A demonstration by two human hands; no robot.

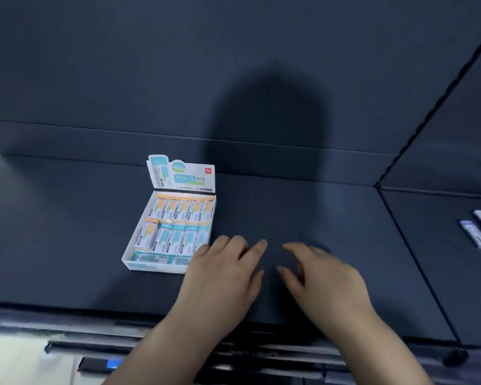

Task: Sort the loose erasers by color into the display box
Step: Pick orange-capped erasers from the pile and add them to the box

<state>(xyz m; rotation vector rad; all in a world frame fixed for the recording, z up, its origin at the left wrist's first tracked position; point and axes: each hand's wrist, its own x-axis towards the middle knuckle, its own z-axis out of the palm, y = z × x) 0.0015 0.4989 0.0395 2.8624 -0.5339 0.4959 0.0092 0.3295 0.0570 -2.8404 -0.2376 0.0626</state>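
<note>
A white display box (128,259) with an upright printed lid flap (182,173) stands on the dark shelf, left of centre. Orange-topped erasers (184,208) fill its back row, and one orange eraser (147,234) sits at the left of the second row. Teal erasers (175,237) fill the rest of that row, with more teal ones lying at the front. My left hand (228,276) hovers over the box's front right corner with relaxed fingers and holds nothing. To its right, over bare shelf, is my right hand (325,276), fingers loosely spread and empty.
Several purple-and-white erasers (474,237) lie loose on the neighbouring shelf section at far right, past a divider seam (417,262). A dark back wall rises behind the box. The shelf's front edge (95,309) runs below my wrists.
</note>
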